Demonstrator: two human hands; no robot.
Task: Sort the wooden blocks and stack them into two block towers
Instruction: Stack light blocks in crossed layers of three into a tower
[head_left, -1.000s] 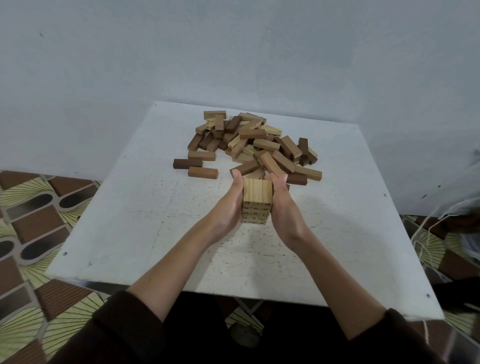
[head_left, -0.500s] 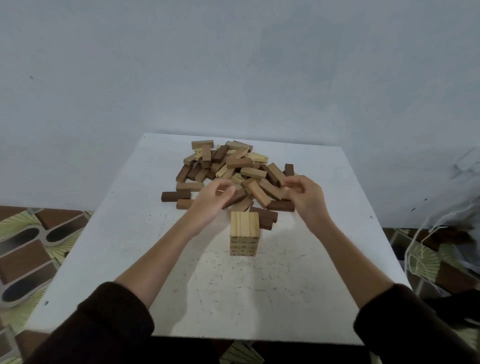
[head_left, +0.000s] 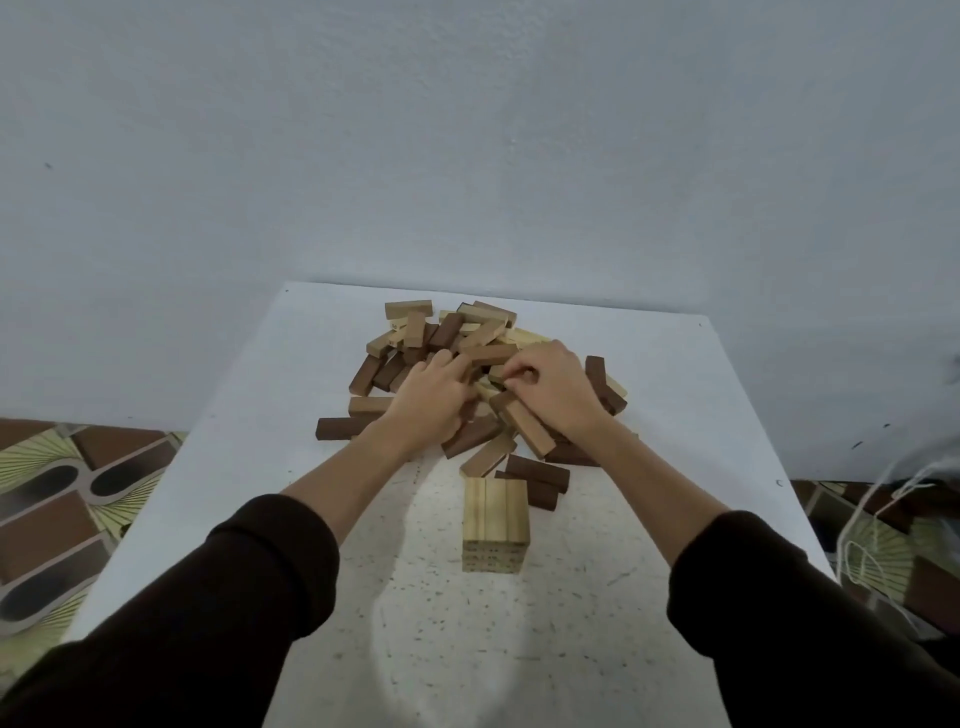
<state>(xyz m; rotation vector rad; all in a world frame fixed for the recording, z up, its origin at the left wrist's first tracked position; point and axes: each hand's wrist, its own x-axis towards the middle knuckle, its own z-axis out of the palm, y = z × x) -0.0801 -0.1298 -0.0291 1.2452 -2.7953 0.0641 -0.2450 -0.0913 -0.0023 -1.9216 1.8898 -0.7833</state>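
White table (head_left: 270, 519), block pile (head_left: 467, 332), short tower (head_left: 496, 525) nearer, both grips unclear: left hand (head_left: 434, 397), right hand (head_left: 550, 387).

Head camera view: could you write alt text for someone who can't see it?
Two bare hands, the left hand and the right hand, dig into a jumbled pile of light and dark wooden blocks on a white table. Nearer the viewer stands a short tower of light blocks, untouched. Whether either hand grips a block cannot be told.

Square white speckled table (head_left: 675, 415) against plain pale grey wall (head_left: 467, 130); patterned brown-and-green floor tiles (head_left: 62, 509) beyond both side edges.
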